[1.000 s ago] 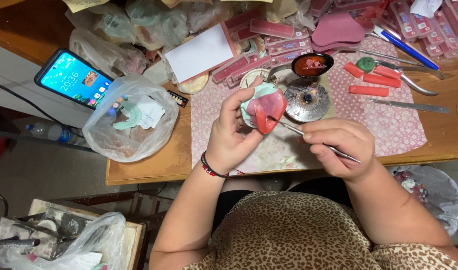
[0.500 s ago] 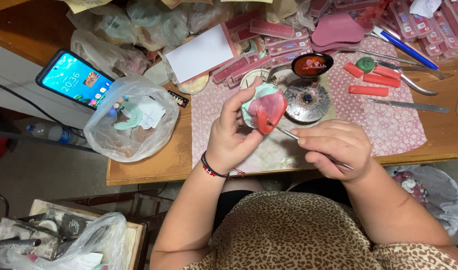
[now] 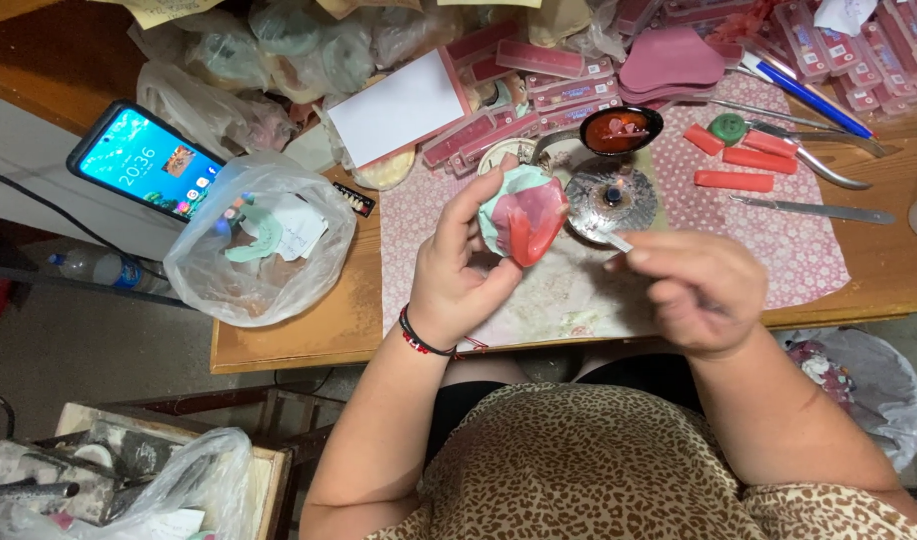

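Observation:
My left hand [image 3: 465, 262] holds a pale green dental cast covered with pink-red wax [image 3: 524, 214], raised above the patterned cloth [image 3: 769, 230]. My right hand [image 3: 697, 287] grips a thin metal tool [image 3: 611, 239]; its tip sits just right of the cast, over a round metal burner [image 3: 611, 199]. A black ladle of melted red wax [image 3: 620, 129] stands behind the burner.
Red wax sticks [image 3: 735, 168], a green lid [image 3: 727, 127], metal instruments [image 3: 814, 209] and a blue pen [image 3: 807, 94] lie at the right. A clear bag holding a green cast [image 3: 262, 240] and a lit phone [image 3: 146, 160] sit left. Bags and pink trays crowd the back.
My right hand has drawn the tool away from the wax on the cast and to the right, over the burner. The left hand keeps the cast in place.

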